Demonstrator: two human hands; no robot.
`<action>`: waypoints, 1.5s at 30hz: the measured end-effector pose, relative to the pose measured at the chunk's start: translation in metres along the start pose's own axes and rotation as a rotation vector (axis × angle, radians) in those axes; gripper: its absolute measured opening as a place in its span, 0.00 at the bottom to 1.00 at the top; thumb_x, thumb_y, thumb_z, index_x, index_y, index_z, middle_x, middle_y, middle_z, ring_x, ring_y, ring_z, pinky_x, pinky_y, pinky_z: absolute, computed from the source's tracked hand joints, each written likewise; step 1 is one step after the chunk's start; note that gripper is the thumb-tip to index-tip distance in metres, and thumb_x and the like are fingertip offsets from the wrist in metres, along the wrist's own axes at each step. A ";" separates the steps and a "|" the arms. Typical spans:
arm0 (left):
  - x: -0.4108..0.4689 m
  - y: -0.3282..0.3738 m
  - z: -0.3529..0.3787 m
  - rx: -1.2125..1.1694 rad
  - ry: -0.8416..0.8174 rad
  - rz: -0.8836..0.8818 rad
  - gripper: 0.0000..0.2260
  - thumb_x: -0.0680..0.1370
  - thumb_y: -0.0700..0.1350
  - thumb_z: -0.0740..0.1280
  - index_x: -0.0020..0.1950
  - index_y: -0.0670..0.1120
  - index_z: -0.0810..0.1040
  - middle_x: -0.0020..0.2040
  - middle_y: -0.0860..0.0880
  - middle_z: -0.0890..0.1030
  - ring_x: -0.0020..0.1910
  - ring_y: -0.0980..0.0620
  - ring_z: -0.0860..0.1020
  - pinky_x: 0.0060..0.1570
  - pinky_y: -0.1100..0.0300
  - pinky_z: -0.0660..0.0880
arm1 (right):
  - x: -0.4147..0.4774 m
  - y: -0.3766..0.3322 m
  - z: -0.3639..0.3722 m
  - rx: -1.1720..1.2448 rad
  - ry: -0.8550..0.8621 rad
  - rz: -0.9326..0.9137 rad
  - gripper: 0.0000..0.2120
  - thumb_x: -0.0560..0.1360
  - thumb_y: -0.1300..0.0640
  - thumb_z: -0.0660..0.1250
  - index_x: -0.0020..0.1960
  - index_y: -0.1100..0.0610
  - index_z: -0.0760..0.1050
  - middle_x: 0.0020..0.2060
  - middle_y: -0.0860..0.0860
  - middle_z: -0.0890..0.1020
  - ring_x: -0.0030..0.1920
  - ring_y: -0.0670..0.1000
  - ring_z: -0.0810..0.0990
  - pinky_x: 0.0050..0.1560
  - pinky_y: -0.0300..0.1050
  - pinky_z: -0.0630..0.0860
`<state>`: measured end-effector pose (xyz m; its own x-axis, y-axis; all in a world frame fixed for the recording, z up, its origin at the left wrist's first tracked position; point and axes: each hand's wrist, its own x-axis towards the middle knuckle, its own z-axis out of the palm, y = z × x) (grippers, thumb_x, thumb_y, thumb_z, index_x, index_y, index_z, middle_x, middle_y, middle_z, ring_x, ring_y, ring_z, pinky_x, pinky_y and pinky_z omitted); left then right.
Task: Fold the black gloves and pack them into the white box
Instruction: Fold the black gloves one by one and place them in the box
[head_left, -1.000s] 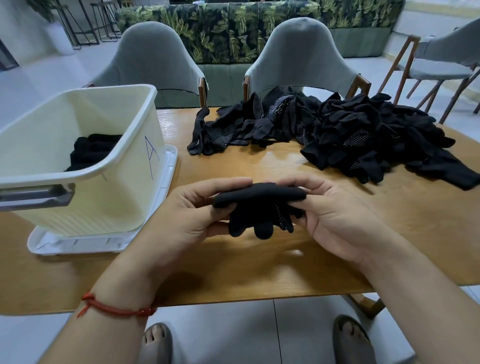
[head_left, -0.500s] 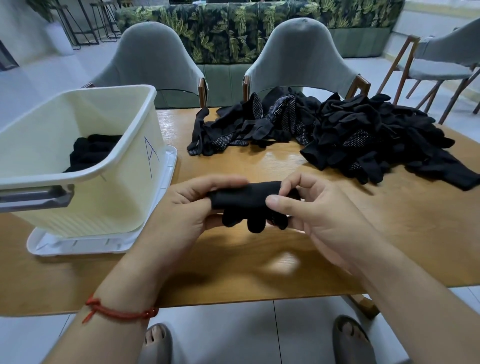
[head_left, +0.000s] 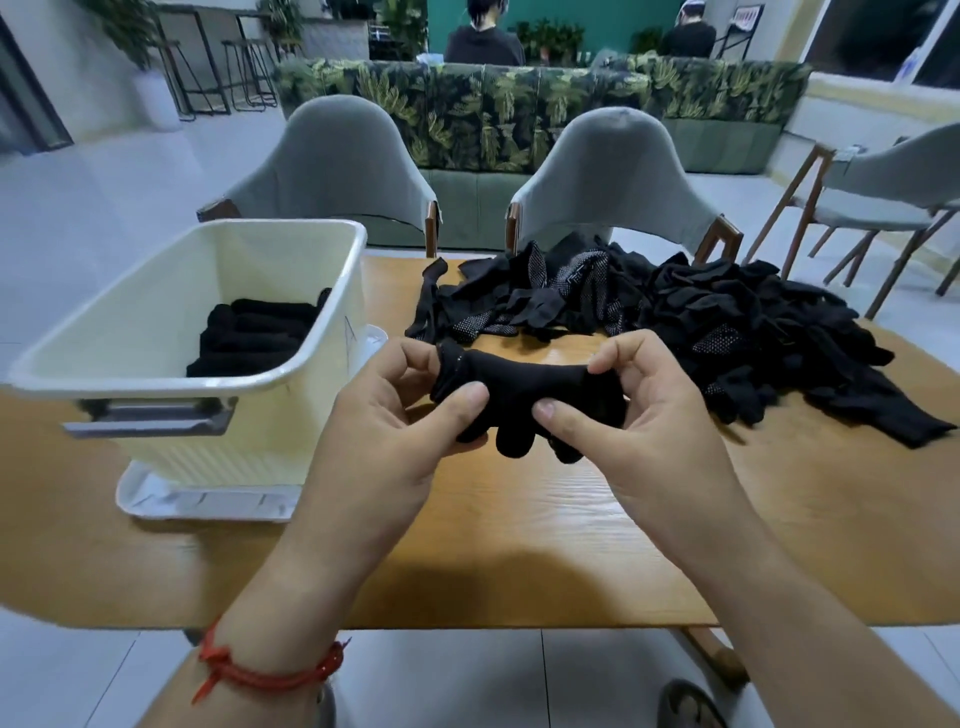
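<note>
Above the wooden table (head_left: 519, 545), near its middle, the glove bundle (head_left: 524, 395) is now drawn into a tight roll, no longer hanging loose; the left hand (head_left: 384, 431) pinches its cuff end, the right hand (head_left: 639, 415) pinches the other; folding looks nearly finished; the white box (head_left: 218, 447), left, holds folded gloves (head_left: 254, 338); the unfolded pile (head_left: 727, 332) lies far right.

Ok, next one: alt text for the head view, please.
The left hand and right hand pinch opposite ends of a black glove bundle above a wooden table. A white box holding folded gloves stands at left; a pile of loose gloves lies beyond.
</note>
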<state>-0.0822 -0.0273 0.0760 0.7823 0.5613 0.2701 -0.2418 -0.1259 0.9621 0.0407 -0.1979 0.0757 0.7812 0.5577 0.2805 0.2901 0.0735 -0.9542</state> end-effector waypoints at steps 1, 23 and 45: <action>-0.001 0.004 -0.003 0.012 0.012 0.029 0.05 0.80 0.37 0.74 0.51 0.45 0.80 0.52 0.42 0.85 0.54 0.41 0.86 0.51 0.45 0.85 | 0.000 -0.007 0.002 -0.041 -0.021 -0.006 0.20 0.74 0.63 0.81 0.55 0.50 0.73 0.47 0.52 0.85 0.43 0.56 0.85 0.47 0.62 0.85; -0.013 0.066 -0.169 0.480 0.417 0.249 0.20 0.84 0.37 0.64 0.68 0.62 0.77 0.59 0.70 0.81 0.56 0.70 0.79 0.48 0.79 0.71 | 0.117 -0.140 0.190 -0.719 -0.622 -0.237 0.08 0.78 0.51 0.75 0.54 0.41 0.81 0.50 0.37 0.85 0.44 0.42 0.86 0.49 0.48 0.85; -0.004 0.038 -0.199 0.548 0.495 0.087 0.16 0.84 0.37 0.65 0.63 0.58 0.75 0.60 0.65 0.81 0.50 0.65 0.79 0.41 0.68 0.79 | 0.148 -0.050 0.304 -1.329 -1.068 -0.202 0.06 0.79 0.61 0.70 0.54 0.56 0.84 0.50 0.51 0.84 0.49 0.53 0.81 0.38 0.42 0.72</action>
<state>-0.2087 0.1283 0.1041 0.3921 0.8174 0.4220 0.1316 -0.5039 0.8537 -0.0265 0.1322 0.1333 0.1510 0.9287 -0.3387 0.9852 -0.1694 -0.0252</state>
